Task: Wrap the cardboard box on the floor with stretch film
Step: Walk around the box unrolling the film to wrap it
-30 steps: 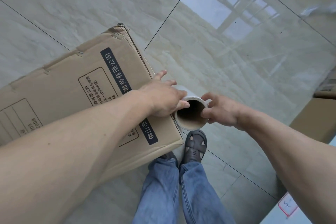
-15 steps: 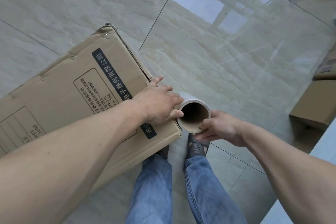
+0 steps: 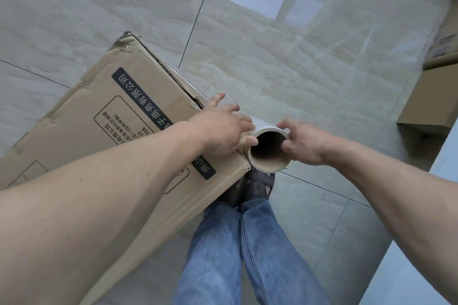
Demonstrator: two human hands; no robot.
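Observation:
A large brown cardboard box (image 3: 104, 131) with dark printed labels stands on the tiled floor at the left. Upright at its near right corner is the stretch film roll (image 3: 270, 153), seen end-on with its hollow cardboard core open toward me. My right hand (image 3: 307, 143) grips the roll's top rim, with the thumb hooked into the core. My left hand (image 3: 220, 131) lies with spread fingers across the box's top edge and against the roll's left side. A strip of clear film (image 3: 186, 82) runs along the box's right side.
My jeans (image 3: 247, 250) and dark sandals (image 3: 257, 186) are directly below the roll. More cardboard boxes (image 3: 431, 96) stand at the right edge, with a pale blue-grey surface (image 3: 421, 255) at the lower right. Glossy floor tiles stretch ahead.
My right hand has shifted from under the roll's rim up to its right side, thumb inside the core. The roll stays beside the box corner, and my left hand keeps its place on the box.

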